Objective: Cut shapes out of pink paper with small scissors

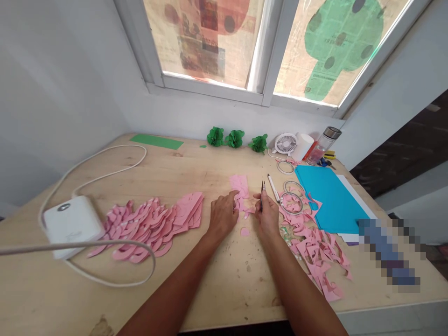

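My left hand (224,212) is closed on a pink paper piece (240,185), which shows beyond its fingertips at the middle of the table. Small scissors (262,189) point away from me in my right hand (269,214), whose fingers are wrapped round them. Between the hands lie small pink bits, and a rounded pink scrap (244,231) rests just below. Left of my left hand is a spread pile of cut pink paper shapes (147,226). Pink offcuts (318,252) lie to the right of my right arm.
A white power bank (72,221) with a looping cable sits at left. Green paper ornaments (234,138), a green strip (157,141), a small fan (285,143) and a bottle (324,144) stand or lie along the back. Tape rolls (291,202), a pen (273,187) and blue sheets (329,198) are at right.
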Available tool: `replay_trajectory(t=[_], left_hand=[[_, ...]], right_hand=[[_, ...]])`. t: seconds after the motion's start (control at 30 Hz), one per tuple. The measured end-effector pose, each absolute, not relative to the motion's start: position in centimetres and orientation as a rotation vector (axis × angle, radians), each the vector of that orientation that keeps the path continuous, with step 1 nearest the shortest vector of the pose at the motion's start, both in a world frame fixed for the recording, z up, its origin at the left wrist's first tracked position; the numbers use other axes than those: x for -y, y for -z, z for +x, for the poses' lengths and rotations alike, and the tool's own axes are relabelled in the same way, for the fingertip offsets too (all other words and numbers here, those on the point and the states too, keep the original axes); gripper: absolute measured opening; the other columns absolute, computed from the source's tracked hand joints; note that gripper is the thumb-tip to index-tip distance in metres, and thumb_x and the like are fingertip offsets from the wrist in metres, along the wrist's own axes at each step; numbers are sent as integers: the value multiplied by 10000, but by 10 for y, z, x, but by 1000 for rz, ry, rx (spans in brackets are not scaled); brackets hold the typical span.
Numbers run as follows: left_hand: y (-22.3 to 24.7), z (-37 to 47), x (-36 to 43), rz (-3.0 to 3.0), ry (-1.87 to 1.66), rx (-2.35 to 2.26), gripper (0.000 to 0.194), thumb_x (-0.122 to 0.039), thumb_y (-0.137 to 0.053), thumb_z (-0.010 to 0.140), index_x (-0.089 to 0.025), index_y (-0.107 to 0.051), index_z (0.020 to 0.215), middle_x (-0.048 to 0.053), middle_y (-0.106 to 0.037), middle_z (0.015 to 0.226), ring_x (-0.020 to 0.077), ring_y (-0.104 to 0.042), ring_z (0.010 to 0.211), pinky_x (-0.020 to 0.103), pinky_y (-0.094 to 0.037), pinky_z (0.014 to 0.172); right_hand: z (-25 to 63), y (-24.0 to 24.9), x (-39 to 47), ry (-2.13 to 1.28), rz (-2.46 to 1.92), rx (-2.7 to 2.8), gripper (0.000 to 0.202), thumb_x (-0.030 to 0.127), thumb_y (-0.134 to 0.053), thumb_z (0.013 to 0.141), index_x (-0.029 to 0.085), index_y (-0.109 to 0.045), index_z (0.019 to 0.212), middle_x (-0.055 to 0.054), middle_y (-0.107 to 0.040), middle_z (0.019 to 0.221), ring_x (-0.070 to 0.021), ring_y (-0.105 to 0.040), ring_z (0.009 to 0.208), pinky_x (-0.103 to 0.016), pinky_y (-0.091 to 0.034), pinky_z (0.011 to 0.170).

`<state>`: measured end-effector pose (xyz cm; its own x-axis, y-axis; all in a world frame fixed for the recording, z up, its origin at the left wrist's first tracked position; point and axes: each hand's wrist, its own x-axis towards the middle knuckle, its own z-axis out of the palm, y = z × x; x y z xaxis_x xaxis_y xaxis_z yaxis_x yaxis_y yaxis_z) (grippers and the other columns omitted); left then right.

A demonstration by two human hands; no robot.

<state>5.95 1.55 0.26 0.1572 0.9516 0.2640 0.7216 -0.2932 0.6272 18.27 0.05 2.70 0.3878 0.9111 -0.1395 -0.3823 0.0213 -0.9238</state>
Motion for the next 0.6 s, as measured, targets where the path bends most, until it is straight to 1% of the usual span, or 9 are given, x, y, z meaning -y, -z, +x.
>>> replay_trajectory(t=[0.1,0.17,0.27,0.33,0.43,0.53,0.6], left_hand=[[-7,59,-15,1965,-929,-1561,543,-37,-503,615,-237,-507,1119,13,-604,711,221,-559,755,356,-364,752],[-9,58,-15,1811,-980,-1472,532,-42,-499,609,-237,-504,1104,-13,-576,670,177,-553,661,314,-397,686],[-12,56,-16,1516,-1068,-1246,492,-106,-531,623,-223,-490,1099,-40,-531,636,124,-522,556,250,-420,568],[-14,55,-17,1344,-1097,-1125,489,-164,-575,617,-202,-482,1096,-48,-512,627,113,-517,546,235,-431,532],[-18,53,-20,1179,-1117,-1053,527,-218,-633,584,-180,-479,1086,-51,-511,634,113,-527,570,245,-457,536],[-19,54,-21,1111,-1162,-1023,541,-217,-657,556,-168,-485,1067,-36,-540,673,111,-538,603,250,-468,558],[-20,57,-20,1098,-1184,-1010,522,-196,-658,541,-161,-501,1038,-22,-558,699,112,-548,629,247,-469,572]], right_hand=[[183,-27,-1,-1096,-1135,599,380,520,-610,689,140,-612,688,79,-367,425,-46,-226,355,-197,-126,345],[184,-26,-1,-1093,-1136,596,377,520,-609,690,143,-611,691,81,-365,422,-48,-229,354,-199,-128,344],[185,-24,-2,-1100,-1128,600,371,518,-605,693,147,-610,705,82,-369,424,-50,-235,354,-200,-129,344],[185,-23,-2,-1107,-1114,612,362,512,-603,698,150,-609,712,82,-375,433,-50,-241,358,-199,-135,347],[186,-20,-2,-1099,-1106,642,346,500,-604,699,154,-601,706,83,-381,445,-51,-246,366,-200,-154,355],[188,-15,-5,-1062,-1112,672,306,462,-640,665,162,-576,675,89,-372,457,-54,-250,381,-203,-181,370],[188,-11,-7,-1018,-1105,682,285,423,-675,630,166,-552,643,90,-371,469,-58,-277,404,-202,-213,390]])
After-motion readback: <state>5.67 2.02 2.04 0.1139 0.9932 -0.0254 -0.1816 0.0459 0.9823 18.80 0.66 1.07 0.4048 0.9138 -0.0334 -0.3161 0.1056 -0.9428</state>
